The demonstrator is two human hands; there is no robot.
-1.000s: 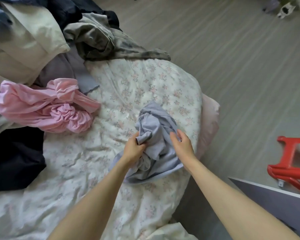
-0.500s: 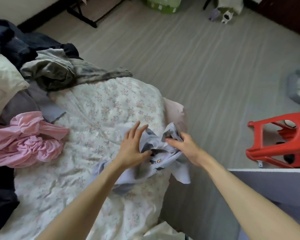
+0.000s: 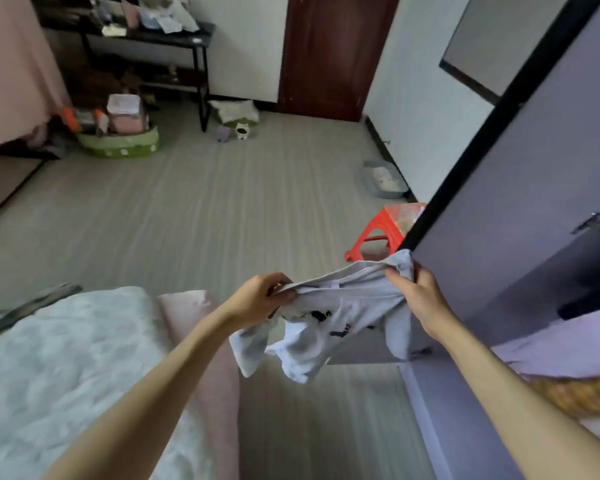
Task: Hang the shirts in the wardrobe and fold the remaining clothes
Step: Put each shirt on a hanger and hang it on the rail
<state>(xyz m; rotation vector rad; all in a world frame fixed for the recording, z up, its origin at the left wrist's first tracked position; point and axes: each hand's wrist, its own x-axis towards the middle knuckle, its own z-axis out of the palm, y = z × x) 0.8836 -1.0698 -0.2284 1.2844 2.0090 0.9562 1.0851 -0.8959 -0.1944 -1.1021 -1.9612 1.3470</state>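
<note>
A pale lilac-grey shirt (image 3: 329, 327) with small dark prints hangs in the air in front of me, past the corner of the bed. My left hand (image 3: 260, 299) grips its upper edge on the left, and my right hand (image 3: 420, 296) grips the upper edge on the right, so the cloth is stretched between them and the rest droops below. The grey-violet wardrobe (image 3: 520, 209) stands directly to the right, its open door edge just behind my right hand.
The bed with a floral quilt (image 3: 66, 358) fills the lower left. A red plastic stool (image 3: 381, 230) stands on the floor beside the wardrobe door. Farther off are a green basket of things (image 3: 118, 143), a black table (image 3: 146, 32), a grey pet bed (image 3: 383, 180) and a dark brown door (image 3: 329, 53).
Both hands have lifted the shirt off the quilt and spread it out in the air. My view has swung up and right, away from the clothes pile toward the wardrobe.
</note>
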